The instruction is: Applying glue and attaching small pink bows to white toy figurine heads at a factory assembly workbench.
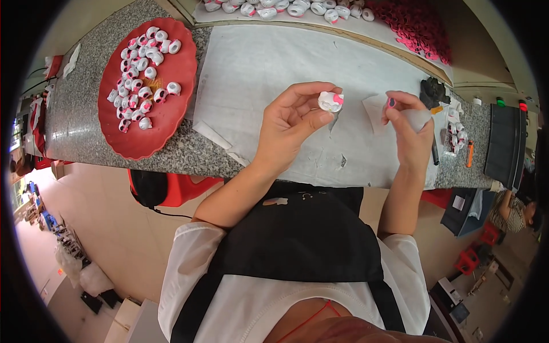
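Observation:
Over the white sheet, my left hand (290, 117) pinches a small white cat-head figure (330, 102) with a pink bow between thumb and fingertips. To its right, my right hand (409, 123) holds a small pink piece with a dark middle (392, 103) between thumb and forefinger. Something whitish and translucent (419, 119) lies against the right palm; I cannot make out what it is. The two hands are apart, and the pink piece does not touch the figure. A pale paper piece (374, 113) shows beside the right fingers.
A red scalloped tray (189, 68) with many white-and-pink heads stands at the left. White heads (297, 8) and a heap of pink pieces (416, 31) fill the back shelf. Right of the sheet (251, 63) lie a black crumpled thing (436, 93), an orange marker (470, 153) and more heads (456, 134).

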`<state>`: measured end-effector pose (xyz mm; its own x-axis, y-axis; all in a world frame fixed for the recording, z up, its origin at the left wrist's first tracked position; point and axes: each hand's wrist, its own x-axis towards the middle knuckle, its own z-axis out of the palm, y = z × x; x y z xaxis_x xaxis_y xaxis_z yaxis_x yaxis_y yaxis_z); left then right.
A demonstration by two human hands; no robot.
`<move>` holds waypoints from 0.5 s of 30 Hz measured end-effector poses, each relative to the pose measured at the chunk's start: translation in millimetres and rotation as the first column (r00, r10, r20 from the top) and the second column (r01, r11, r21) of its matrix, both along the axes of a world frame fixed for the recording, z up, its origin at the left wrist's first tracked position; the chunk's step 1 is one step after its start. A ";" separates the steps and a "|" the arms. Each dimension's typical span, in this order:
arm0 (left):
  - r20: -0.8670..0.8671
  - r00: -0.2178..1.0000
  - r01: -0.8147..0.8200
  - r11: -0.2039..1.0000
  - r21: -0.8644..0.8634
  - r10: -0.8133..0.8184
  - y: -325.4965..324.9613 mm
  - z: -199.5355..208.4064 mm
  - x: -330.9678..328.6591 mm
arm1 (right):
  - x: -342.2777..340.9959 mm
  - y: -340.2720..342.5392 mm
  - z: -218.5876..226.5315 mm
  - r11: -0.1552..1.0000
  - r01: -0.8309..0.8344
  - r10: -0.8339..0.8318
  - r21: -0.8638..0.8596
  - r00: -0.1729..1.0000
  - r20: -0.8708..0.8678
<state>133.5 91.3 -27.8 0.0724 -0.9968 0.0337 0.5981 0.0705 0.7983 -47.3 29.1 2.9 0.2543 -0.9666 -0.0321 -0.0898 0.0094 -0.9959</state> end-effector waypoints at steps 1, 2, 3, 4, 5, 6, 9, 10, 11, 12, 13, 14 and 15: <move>0.004 1.000 0.009 1.000 0.005 -0.009 -0.8 0.9 -1.7 | 1.9 7.9 -3.8 0.999 -0.002 -0.002 0.036 0.993 0.115; 0.038 0.999 -0.007 1.000 -0.011 0.007 -1.6 1.9 -3.4 | 4.4 13.8 -7.1 0.998 -0.008 -0.008 0.070 0.973 0.229; 0.071 0.997 -0.021 0.999 -0.029 0.023 -1.9 2.2 -5.1 | 7.6 18.3 -9.5 0.997 0.001 -0.018 0.074 0.973 0.232; 0.075 0.997 -0.014 1.000 -0.025 0.016 -1.6 1.6 -6.2 | 11.3 22.0 -11.7 0.995 0.019 -0.047 0.098 0.957 0.286; 0.097 0.995 -0.027 0.999 -0.029 0.030 -1.2 1.0 -6.9 | 13.6 25.0 -13.9 0.992 0.037 -0.077 0.122 0.938 0.338; 0.118 0.992 -0.040 0.999 -0.034 0.044 -0.9 0.4 -7.3 | 14.4 26.8 -16.4 0.992 0.015 -0.060 0.128 0.932 0.357; 0.146 0.988 -0.038 0.999 -0.015 0.040 -0.5 -0.1 -7.3 | 18.4 29.1 -18.9 0.987 -0.022 -0.046 0.160 0.910 0.411; 0.145 0.989 -0.036 0.999 -0.014 0.037 -0.2 -0.2 -7.5 | 18.0 29.7 -19.6 0.987 -0.019 -0.050 0.162 0.911 0.410; 0.162 0.986 -0.040 0.999 -0.018 0.042 0.0 -0.2 -7.6 | 17.9 30.2 -20.3 0.988 -0.030 -0.036 0.154 0.911 0.411; 0.179 0.983 -0.045 0.999 -0.023 0.048 0.3 -0.4 -7.5 | 17.8 30.6 -21.0 0.988 -0.043 -0.021 0.145 0.911 0.411; 0.181 0.982 -0.049 0.999 -0.021 0.052 0.5 -0.8 -7.1 | 17.0 31.0 -21.5 0.988 -0.047 -0.018 0.147 0.911 0.412; 0.221 0.973 -0.056 0.998 -0.041 0.064 0.3 -1.6 -7.3 | 14.8 31.4 -21.6 0.990 -0.067 0.009 0.127 0.911 0.412; 0.261 0.962 -0.062 0.996 -0.062 0.076 0.5 -1.9 -7.7 | 14.2 32.3 -21.5 0.990 -0.088 0.036 0.107 0.911 0.412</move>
<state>125.8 91.8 -29.6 0.1229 -0.9859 0.1131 0.3602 0.1505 0.9206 -33.0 61.4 -18.6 0.3293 -0.9438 -0.0282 0.3196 0.1395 -0.9372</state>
